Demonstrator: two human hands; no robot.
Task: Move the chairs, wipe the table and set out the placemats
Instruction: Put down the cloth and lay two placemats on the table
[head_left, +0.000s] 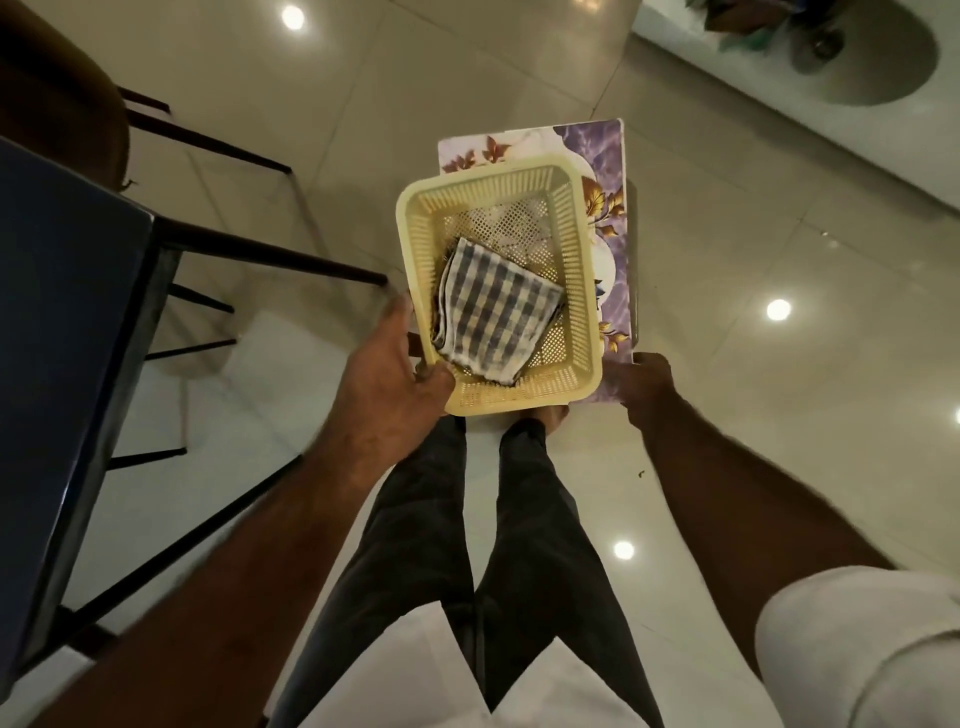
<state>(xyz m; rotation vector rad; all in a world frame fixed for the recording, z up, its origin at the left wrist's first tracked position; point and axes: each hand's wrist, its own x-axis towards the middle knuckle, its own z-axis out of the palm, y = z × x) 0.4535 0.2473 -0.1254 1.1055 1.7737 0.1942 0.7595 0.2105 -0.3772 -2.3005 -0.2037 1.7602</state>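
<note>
The tiled floor (779, 234) fills most of the view; the person stands on it, looking down.

The dark surface (62, 312) lies to the left of both hands, its near edge running roughly parallel to the forearms. Black metal legs show beyond and below it, between the surface and the left hand. A brown chair (57, 104) stands ahead of the surface, well left of the hands.

The placemats (597, 150) are held flat in front of the body, long axis pointing straight ahead from the hands. Their number cannot be told.

A cream perforated basket (587, 291) sits on top of them, aligned the same way and covering most of their left part. A folded checked cloth (493, 312) lies in the basket's near half.

The left hand (384, 374) grips the basket's near left corner, thumb over the rim. The right hand (644, 384) clasps the near right corner of the placemats.

Assessment: nothing has yet been set on the surface. The load must travel leftward, and the left hand is the nearer one. The chair and the black legs sit on that side and may obstruct the approach. The basket rests loose on the placemats, so tilting could make it slide.
</note>
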